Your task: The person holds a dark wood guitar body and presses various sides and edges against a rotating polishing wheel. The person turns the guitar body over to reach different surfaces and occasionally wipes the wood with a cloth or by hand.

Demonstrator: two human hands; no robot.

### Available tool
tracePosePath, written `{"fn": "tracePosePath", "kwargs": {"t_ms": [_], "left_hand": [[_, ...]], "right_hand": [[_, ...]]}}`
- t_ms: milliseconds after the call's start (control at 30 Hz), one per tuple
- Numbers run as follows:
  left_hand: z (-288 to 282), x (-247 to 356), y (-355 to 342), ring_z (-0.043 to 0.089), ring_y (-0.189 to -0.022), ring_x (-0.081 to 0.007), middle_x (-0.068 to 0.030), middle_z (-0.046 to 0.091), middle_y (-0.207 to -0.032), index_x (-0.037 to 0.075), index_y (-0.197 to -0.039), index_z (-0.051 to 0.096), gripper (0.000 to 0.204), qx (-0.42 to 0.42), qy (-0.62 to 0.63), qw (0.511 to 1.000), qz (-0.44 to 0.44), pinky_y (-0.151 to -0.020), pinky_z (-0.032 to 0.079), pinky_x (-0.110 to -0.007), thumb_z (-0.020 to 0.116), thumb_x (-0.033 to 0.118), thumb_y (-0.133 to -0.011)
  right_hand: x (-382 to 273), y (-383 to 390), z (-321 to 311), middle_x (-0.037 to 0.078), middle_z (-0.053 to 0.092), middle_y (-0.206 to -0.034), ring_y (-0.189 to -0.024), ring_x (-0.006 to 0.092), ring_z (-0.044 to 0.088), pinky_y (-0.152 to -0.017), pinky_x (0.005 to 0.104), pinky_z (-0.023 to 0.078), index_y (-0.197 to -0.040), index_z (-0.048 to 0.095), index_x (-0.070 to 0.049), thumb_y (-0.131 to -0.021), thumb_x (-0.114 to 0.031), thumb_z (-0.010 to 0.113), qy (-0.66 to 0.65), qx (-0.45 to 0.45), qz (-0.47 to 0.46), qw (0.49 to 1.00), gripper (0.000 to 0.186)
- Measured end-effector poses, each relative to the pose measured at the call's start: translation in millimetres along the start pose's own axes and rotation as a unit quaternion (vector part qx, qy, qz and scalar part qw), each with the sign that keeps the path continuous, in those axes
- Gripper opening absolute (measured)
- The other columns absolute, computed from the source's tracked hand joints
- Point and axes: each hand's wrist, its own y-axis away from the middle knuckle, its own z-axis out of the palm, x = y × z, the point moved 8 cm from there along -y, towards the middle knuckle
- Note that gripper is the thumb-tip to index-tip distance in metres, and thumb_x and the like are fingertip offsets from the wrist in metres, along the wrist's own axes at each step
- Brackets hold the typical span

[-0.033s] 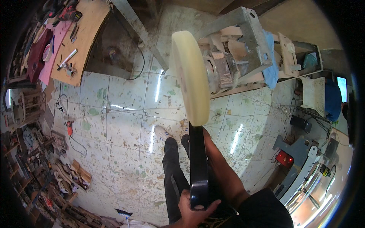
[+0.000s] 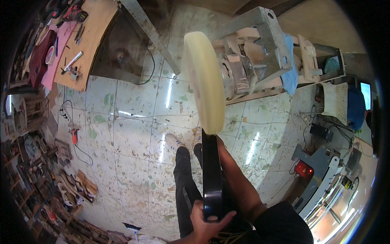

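Observation:
A long, glossy black bar (image 2: 212,175) points away from me, its far end meeting the lower edge of a large pale-yellow buffing wheel (image 2: 205,81). Around the near end of the bar is my left hand (image 2: 207,227), closed on it with the thumb stretched out to the right. My right hand (image 2: 221,148) grips the bar from its right side, close below the wheel. Most of the right fingers are hidden behind the bar. The wheel's face looks smooth and blurred, and it sits on a dusty motor (image 2: 237,75) to its right.
A metal frame (image 2: 270,40) with a blue cloth (image 2: 289,65) surrounds the motor. At upper left stands a wooden workbench (image 2: 91,44) with tools. Wood pieces (image 2: 73,189) crowd the left side. A cord and an orange tool (image 2: 74,136) lie on the tiled floor (image 2: 126,175). Machinery (image 2: 321,179) stands right.
The near end of the black bar and my left hand have shifted very slightly away from me. The wheel and my right arm look nearly the same.

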Motion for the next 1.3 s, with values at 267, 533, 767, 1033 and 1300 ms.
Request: {"fn": "tracePosePath", "kwargs": {"t_ms": [267,533,767,1033,1300], "left_hand": [[-49,10,-9,0.057,-0.097,-0.0210,-0.0151,0.052,-0.112,-0.003,-0.128,0.030,0.091,0.133,0.181,0.974,-0.024,-0.082,0.049,-0.029,0.088,0.008,-0.060],[-135,0,102,0.040,-0.129,-0.0279,-0.0118,0.039,-0.143,0.004,-0.144,0.027,0.099,0.100,0.404,0.904,0.102,-0.109,0.030,-0.044,0.039,0.077,-0.079],[-189,35,187,0.044,-0.121,-0.0203,-0.0080,0.043,-0.133,0.003,-0.140,0.024,0.104,0.192,0.360,0.909,0.088,-0.103,0.035,-0.037,0.057,0.074,-0.072],[-204,47,212,0.054,-0.106,-0.0204,-0.0122,0.056,-0.117,-0.005,-0.126,0.042,0.071,0.175,0.279,0.936,0.124,-0.096,0.041,-0.032,0.076,0.002,-0.064],[-229,15,178,0.061,-0.096,-0.0251,-0.0130,0.062,-0.104,-0.001,-0.115,0.053,0.051,0.152,0.537,0.824,0.096,-0.087,0.050,-0.037,0.057,0.001,-0.064]], "right_hand": [[33,-31,46,0.013,0.062,-0.092,-0.083,0.0225,0.059,-0.076,0.0377,0.050,-0.107,0.059,-0.004,-0.093,-0.052,0.038,0.003,-0.016,0.018,1.000,0.053],[21,44,192,0.019,0.062,-0.092,-0.083,0.0261,0.058,-0.078,0.0385,0.045,-0.098,0.059,0.005,-0.094,-0.049,0.036,0.227,-0.072,-0.030,0.971,0.059],[-39,185,335,0.026,0.058,-0.070,-0.075,0.0322,0.057,-0.074,0.0452,0.041,-0.070,0.050,0.010,-0.094,-0.053,0.033,0.357,-0.181,-0.227,0.888,0.069],[-63,294,440,0.034,0.054,-0.080,-0.085,0.0468,0.056,-0.079,0.0468,0.041,-0.075,0.055,0.009,-0.095,-0.051,0.033,0.497,-0.268,-0.419,0.711,0.067],[-47,551,403,0.019,0.063,-0.103,-0.094,0.0343,0.061,-0.084,0.0387,0.049,-0.109,0.060,-0.001,-0.083,-0.007,0.053,0.502,-0.576,-0.515,0.390,0.028]]}}
